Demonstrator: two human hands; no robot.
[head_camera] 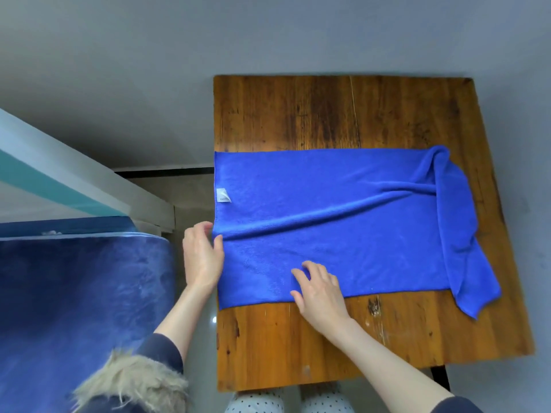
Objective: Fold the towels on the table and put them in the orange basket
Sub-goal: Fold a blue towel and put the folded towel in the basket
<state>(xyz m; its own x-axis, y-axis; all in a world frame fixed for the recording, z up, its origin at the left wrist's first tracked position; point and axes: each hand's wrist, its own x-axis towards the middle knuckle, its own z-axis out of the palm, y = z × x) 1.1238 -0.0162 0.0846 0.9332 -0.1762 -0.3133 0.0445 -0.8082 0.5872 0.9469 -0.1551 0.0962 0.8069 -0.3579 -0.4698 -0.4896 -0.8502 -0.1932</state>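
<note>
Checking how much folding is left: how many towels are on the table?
1: a blue towel spread across the wooden table, its right end bunched. No others or basket visible.

Left hand (202,257) pinches with thumb and fingers — right hand (320,292) lies flat, fingers spread.

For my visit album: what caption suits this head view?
Left hand pinches the blue towel at its edge while the right hand rests on it, on a wooden table.

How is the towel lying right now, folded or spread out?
Mostly spread: the towel lies flat across the table, with only its right end bunched and turned over. No neat fold shows yet.
</note>
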